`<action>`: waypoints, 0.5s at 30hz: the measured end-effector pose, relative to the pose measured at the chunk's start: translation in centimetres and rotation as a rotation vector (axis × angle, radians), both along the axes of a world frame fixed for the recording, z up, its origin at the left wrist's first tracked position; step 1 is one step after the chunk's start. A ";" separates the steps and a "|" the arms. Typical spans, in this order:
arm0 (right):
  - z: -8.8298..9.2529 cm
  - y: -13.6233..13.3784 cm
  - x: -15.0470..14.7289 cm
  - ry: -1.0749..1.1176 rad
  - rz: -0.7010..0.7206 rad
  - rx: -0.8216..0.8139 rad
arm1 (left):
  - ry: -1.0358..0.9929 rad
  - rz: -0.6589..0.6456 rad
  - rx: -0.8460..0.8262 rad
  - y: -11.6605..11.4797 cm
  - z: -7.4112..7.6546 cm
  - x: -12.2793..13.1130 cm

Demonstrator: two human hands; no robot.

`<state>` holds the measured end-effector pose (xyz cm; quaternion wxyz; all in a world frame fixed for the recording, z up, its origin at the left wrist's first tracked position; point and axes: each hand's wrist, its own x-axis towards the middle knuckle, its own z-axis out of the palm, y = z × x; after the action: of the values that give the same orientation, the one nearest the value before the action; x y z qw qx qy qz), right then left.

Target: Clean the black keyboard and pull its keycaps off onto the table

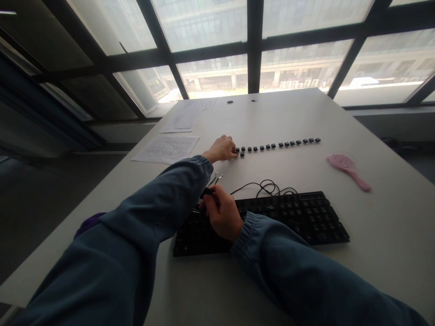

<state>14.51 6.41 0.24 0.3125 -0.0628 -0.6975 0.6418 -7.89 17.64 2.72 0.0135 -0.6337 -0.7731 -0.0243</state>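
My left hand [221,148] reaches past the keyboard to the left end of a row of black keycaps [261,148]. Its fingers are pinched together on a small dark keycap [235,153], mostly covered by the fingertips. One keycap [242,155] lies just below the row, beside those fingertips. Over the left part of the black keyboard [306,217], my right hand [222,213] is closed round the black handle of a wire keycap puller [216,179], whose two metal prongs point up and away. My left sleeve and right hand hide part of the keyboard.
Behind the keyboard lies its looped black cable [268,185]. A pink hairbrush [350,171] rests on the right of the white table [288,117]. Printed sheets [166,148] lie at the left, and windows stand beyond the far edge.
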 end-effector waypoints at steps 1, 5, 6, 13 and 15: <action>0.0 0.0 0.0 0.000 0.002 0.000 | -0.001 -0.007 -0.005 0.0 0.0 -0.1; 0.1 0.1 0.1 0.005 0.004 -0.001 | -0.009 -0.034 -0.007 0.0 0.2 -0.3; 0.1 0.1 0.1 0.003 0.003 0.000 | -0.010 -0.040 -0.008 0.0 0.3 -0.4; -0.2 0.0 -0.1 0.005 -0.008 0.011 | -0.007 -0.036 -0.001 0.4 0.5 -0.1; -0.1 0.0 0.0 0.001 -0.007 0.009 | -0.009 -0.035 -0.001 0.5 0.4 -0.1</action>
<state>14.47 6.41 0.10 0.3153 -0.0634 -0.6998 0.6378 -7.95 18.14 3.13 0.0090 -0.6469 -0.7621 -0.0270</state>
